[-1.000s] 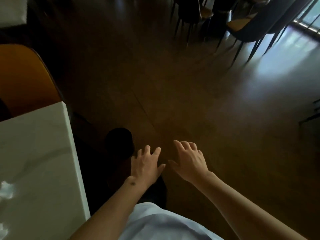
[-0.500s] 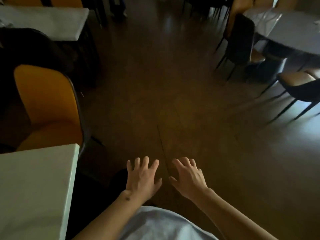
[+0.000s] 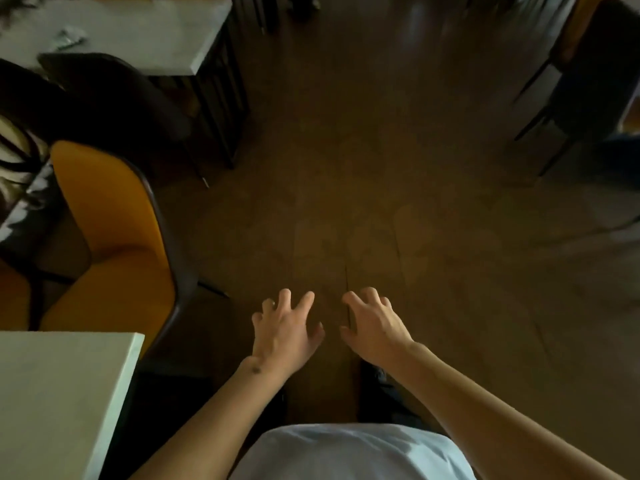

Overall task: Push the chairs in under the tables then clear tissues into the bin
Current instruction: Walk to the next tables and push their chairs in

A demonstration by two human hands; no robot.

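My left hand [image 3: 285, 329] and my right hand [image 3: 375, 323] hover side by side over the dark wooden floor, palms down, fingers spread and a little curled, holding nothing. An orange chair [image 3: 114, 244] with a dark back edge stands to the left, beside the corner of a white table [image 3: 65, 393]. Its seat is not under the table. Farther back on the left a dark chair [image 3: 117, 105] sits at a second white table [image 3: 145, 32]. A small crumpled item that may be a tissue [image 3: 67, 38] lies on that table. No bin is in view.
Dark chairs [image 3: 588, 84] with thin legs stand at the far right. A person in striped clothing [image 3: 14, 150] sits at the left edge. Open wooden floor [image 3: 363, 168] runs between the two groups of furniture.
The view has moved forward and tilted up: the orange chair and far table have come closer and the near table has slid down-left. Both hands stay open in front of me.
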